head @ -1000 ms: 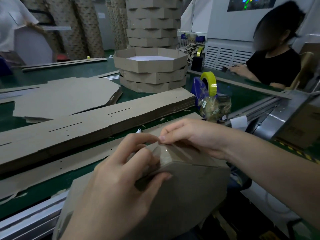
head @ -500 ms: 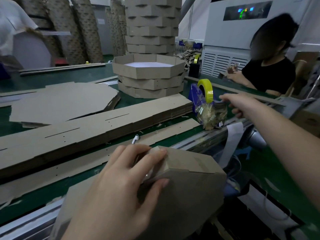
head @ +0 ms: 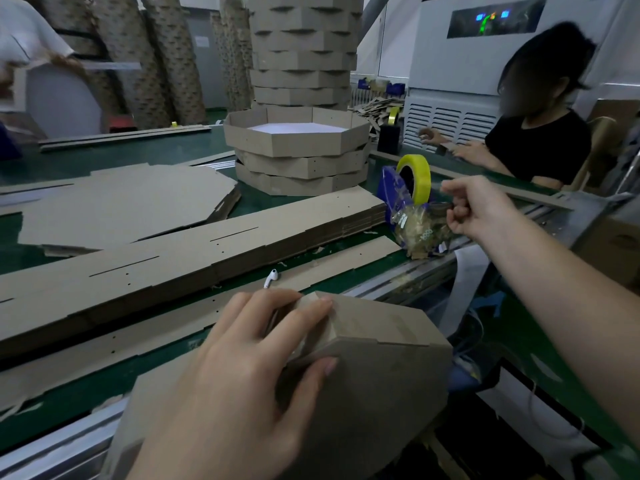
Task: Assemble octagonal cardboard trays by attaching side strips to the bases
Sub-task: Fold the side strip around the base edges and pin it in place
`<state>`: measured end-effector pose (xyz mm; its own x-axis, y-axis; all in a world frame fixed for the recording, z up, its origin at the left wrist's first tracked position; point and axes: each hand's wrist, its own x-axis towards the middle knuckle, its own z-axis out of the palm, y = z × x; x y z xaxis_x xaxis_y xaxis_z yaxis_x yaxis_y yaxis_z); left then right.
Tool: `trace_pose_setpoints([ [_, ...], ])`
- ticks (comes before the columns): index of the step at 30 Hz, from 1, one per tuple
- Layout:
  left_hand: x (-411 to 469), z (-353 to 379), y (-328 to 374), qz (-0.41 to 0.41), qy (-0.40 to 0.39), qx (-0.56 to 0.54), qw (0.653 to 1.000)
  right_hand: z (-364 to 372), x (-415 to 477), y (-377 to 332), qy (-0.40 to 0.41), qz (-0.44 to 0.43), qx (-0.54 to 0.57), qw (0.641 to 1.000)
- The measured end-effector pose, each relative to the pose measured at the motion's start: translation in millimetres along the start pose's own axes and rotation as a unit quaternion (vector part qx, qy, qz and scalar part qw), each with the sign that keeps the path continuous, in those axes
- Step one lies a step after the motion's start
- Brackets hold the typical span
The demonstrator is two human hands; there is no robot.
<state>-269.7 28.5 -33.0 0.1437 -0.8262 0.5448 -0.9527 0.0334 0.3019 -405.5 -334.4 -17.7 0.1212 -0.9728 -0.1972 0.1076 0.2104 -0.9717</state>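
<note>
Right hand [head: 478,206] has left the tray's corner and gone out to the blue dispenser [head: 391,192]. Thumb and forefinger are now curled into a pinch at the loose end of the yellow tape [head: 414,178]. The strand itself is faint, but that's what I seem to hold. Left hand [head: 242,375] hasn't budged: fingers over the top, thumb on the face, clamping the tray [head: 381,368] right at the corner where the wall folds round.

Tray's standing on edge, tilted, hanging off the near rail of the green belt [head: 104,157]. Step in hand, I reckon, is fetching a piece of tape to seal that joint. So: pull the tape straight and taut, tear it clean on the cutter, keep it off my other fingers. Meanwhile the left mustn't ease off, or the corner could spring open and the strip slip from the base. Then lay the tape centred across the seam and rub it down flat.

Just past the tray lies a single strip [head: 346,261] with a white earbud [head: 271,277] on it. Beyond that come the stack of side strips [head: 173,258], the flat bases [head: 121,202] and the finished trays [head: 298,150].
</note>
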Motion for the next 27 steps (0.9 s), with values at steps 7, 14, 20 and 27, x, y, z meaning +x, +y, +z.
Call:
trace_pose_setpoints([
  [7, 1, 1, -1, -0.002, 0.006, -0.004, 1.000, -10, -16, 33, -0.044, -0.136, 0.173, 0.975],
  [14, 1, 2, -2, 0.003, 0.010, -0.009, 1.000, -21, -19, 54, 0.027, -0.182, -0.064, 0.981],
  [20, 0, 1, -2, 0.003, 0.018, -0.017, 1.000, -48, -36, 56, 0.099, -0.150, -0.277, 0.944],
  [27, -2, 2, 0, -0.046, 0.043, -0.044, 0.997, -8, -118, 9, -0.168, -0.226, -0.309, 0.908],
])
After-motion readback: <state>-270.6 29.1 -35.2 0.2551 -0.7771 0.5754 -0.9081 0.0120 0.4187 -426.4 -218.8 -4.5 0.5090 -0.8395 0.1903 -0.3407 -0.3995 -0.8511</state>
